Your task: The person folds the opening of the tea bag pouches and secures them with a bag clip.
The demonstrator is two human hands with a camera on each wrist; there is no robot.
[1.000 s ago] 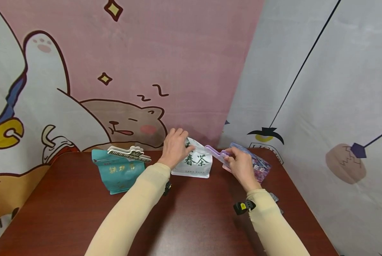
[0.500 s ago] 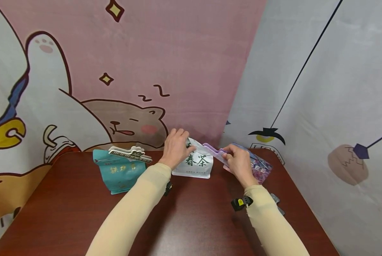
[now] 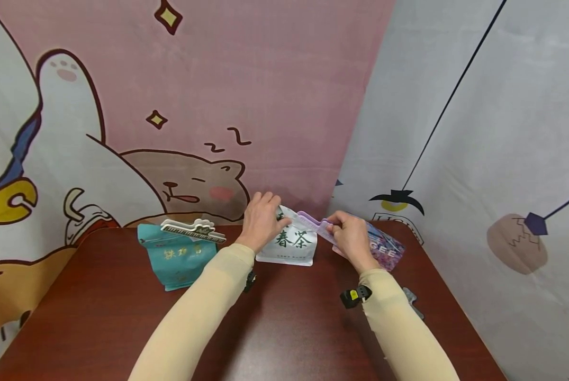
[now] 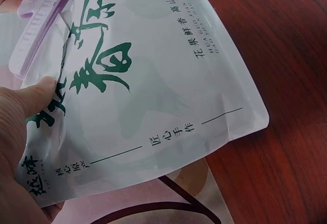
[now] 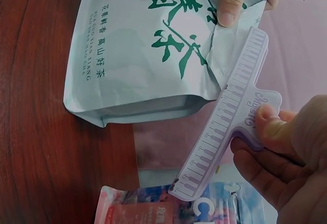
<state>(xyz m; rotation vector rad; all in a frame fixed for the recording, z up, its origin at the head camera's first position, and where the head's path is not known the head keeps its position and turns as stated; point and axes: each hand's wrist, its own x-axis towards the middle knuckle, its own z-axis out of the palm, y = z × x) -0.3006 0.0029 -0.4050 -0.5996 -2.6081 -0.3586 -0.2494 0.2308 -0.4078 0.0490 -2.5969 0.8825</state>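
A white tea bag (image 3: 291, 244) with green characters stands upright at the table's back. My left hand (image 3: 261, 219) pinches its upper left part, thumb in front and fingers behind. In my right hand (image 3: 352, 239) is a purple clip (image 5: 225, 116) with a piano-key print, pinched by its handle between thumb and fingers. The clip's long edge lies at the bag's top right corner in the right wrist view. Whether its jaws have the bag's edge between them, I cannot tell.
To the left stands a teal bag (image 3: 181, 259) with a white clip (image 3: 193, 230) across its top. Behind my right hand is a blue-and-pink pouch (image 3: 384, 248). A small grey object (image 3: 413, 302) lies by my right forearm, partly hidden. A printed cloth hangs behind the table.
My right hand has moved a little left with the purple clip, bringing it over the white bag's top right corner. My left hand stays in place on the bag.
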